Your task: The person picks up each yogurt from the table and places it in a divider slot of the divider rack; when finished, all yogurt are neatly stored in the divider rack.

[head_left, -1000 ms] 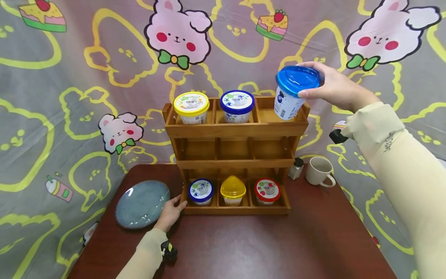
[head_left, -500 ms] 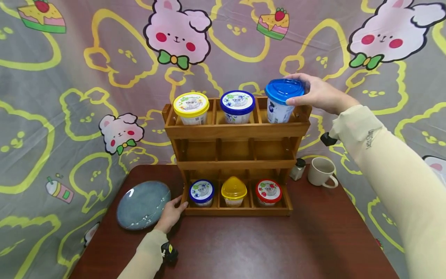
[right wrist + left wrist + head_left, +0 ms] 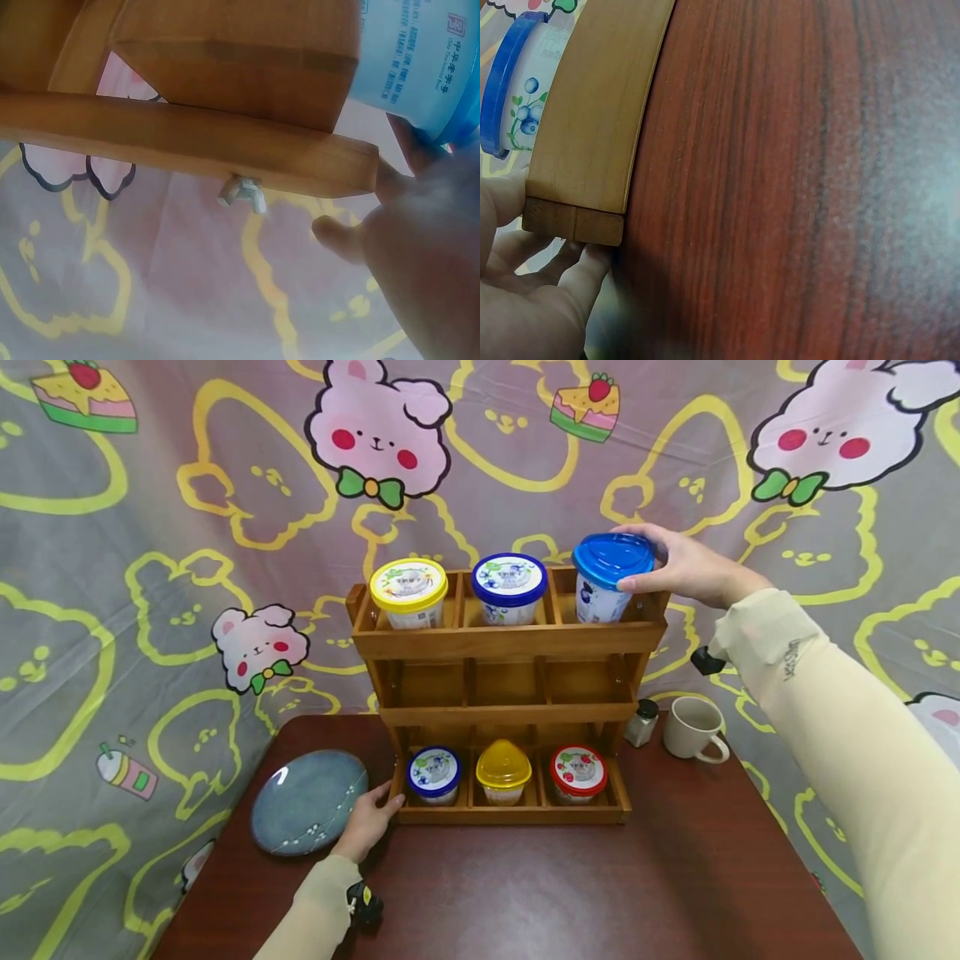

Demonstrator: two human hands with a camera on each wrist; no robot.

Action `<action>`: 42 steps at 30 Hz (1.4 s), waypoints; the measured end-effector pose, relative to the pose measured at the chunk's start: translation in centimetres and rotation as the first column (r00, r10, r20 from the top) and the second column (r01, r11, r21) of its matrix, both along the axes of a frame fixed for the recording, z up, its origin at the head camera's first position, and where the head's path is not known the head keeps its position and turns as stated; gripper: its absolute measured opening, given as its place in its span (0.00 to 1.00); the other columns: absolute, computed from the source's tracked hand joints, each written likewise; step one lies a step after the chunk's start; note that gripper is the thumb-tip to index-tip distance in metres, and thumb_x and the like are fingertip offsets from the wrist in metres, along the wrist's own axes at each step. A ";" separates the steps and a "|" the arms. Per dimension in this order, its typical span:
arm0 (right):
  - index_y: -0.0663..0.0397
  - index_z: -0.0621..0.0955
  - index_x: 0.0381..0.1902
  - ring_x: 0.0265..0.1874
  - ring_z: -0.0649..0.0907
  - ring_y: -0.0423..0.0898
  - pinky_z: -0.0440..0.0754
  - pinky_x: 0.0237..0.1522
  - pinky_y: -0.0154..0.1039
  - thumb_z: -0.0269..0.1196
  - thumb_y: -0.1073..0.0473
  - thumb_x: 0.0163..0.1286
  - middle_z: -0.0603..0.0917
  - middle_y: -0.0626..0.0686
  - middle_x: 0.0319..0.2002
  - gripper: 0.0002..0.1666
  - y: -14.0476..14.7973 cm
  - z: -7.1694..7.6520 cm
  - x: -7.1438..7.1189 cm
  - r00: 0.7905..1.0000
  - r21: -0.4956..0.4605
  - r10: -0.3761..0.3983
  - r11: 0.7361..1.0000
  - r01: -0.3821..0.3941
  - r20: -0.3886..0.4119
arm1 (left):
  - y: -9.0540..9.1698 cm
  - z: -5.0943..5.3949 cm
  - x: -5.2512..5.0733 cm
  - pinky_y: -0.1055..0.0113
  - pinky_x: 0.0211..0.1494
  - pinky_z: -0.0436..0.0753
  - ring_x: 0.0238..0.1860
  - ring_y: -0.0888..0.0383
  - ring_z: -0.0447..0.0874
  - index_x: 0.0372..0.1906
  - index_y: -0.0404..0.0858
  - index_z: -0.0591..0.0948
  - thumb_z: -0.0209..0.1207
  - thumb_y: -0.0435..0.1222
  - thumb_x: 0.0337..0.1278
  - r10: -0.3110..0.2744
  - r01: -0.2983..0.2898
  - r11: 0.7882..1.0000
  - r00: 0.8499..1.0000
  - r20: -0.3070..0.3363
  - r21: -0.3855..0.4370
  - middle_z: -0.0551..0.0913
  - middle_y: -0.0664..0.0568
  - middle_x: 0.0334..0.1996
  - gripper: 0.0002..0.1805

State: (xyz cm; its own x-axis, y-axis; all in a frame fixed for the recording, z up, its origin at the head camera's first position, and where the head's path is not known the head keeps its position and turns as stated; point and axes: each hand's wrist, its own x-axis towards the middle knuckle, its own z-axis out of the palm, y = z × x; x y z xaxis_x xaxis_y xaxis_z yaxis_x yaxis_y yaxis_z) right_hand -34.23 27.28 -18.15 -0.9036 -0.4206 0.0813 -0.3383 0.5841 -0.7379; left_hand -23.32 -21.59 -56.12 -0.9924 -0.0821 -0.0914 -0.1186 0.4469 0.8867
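Note:
My right hand (image 3: 693, 564) grips a tall white cup (image 3: 600, 602) by its blue lid (image 3: 613, 558). The cup sits low in the top-right compartment of a three-tier wooden shelf (image 3: 510, 643); its base is hidden behind the front board. The right wrist view shows the cup (image 3: 412, 60) beside the shelf's end, fingers partly behind it. My left hand (image 3: 367, 822) holds the shelf's lower left corner; in the left wrist view its fingers wrap the wooden end (image 3: 574, 221). A yellow-lidded tub (image 3: 410, 593) and a blue-lidded tub (image 3: 510, 589) fill the other top compartments.
On the bottom tier stand a blue-lidded tub (image 3: 434, 774), a yellow domed tub (image 3: 503, 772) and a red-lidded tub (image 3: 578, 774). A grey-blue plate (image 3: 311, 802) lies left of the shelf. A small jar (image 3: 641, 724) and a mug (image 3: 693, 729) stand to its right.
My right hand has lowered the blue-lidded cup down and leftward into the top-right compartment, and the cup has straightened from its tilt. My left hand has stayed at the shelf corner.

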 end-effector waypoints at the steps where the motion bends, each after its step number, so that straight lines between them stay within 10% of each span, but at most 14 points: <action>1: 0.35 0.55 0.78 0.66 0.62 0.58 0.67 0.64 0.58 0.67 0.51 0.67 0.59 0.60 0.71 0.49 0.0 0.0 0.0 1.000 0.000 0.004 1.000 -0.004 0.004 | 0.0 0.0 0.0 0.42 0.69 0.63 0.69 0.37 0.64 0.70 0.26 0.66 0.57 0.37 0.71 -0.001 0.001 1.000 1.000 -0.002 -0.002 0.69 0.31 0.67 0.30; 17: 0.32 0.51 0.79 0.71 0.55 0.60 0.60 0.68 0.62 0.66 0.52 0.68 0.51 0.58 0.76 0.51 0.1 -0.3 -0.4 0.998 -0.026 0.034 0.999 -0.033 0.051 | 0.1 0.1 -0.2 0.42 0.69 0.63 0.68 0.36 0.64 0.69 0.24 0.66 0.58 0.37 0.70 -0.004 0.004 1.000 1.000 -0.002 -0.024 0.69 0.31 0.67 0.31; 27: 0.33 0.42 0.80 0.76 0.47 0.56 0.48 0.72 0.62 0.58 0.55 0.74 0.49 0.56 0.78 0.49 2.1 -0.1 0.3 0.996 -0.100 0.072 0.992 -0.077 -0.055 | 0.6 0.3 -0.8 0.41 0.68 0.65 0.67 0.35 0.65 0.69 0.23 0.66 0.57 0.37 0.71 -0.018 0.017 0.999 1.000 -0.011 -0.034 0.69 0.30 0.66 0.30; 35: 0.34 0.52 0.79 0.76 0.51 0.55 0.48 0.72 0.62 0.52 0.47 0.77 0.56 0.55 0.76 0.38 3.3 -0.9 4.2 0.977 -0.118 -0.065 0.992 0.041 -0.203 | 0.4 1.0 -1.2 0.41 0.69 0.63 0.69 0.34 0.62 0.69 0.21 0.64 0.56 0.35 0.71 -0.034 0.033 0.998 0.999 -0.012 -0.059 0.66 0.27 0.67 0.30; 42: 0.38 0.59 0.77 0.72 0.59 0.56 0.71 0.51 0.25 0.53 0.53 0.78 0.61 0.55 0.73 0.33 4.7 -5.9 9.6 0.952 -0.168 -0.196 0.973 0.159 -0.233 | -0.2 4.7 -0.9 0.44 0.67 0.68 0.67 0.36 0.66 0.69 0.23 0.66 0.52 0.38 0.74 -0.037 0.031 0.997 0.996 -0.084 -0.071 0.68 0.31 0.67 0.28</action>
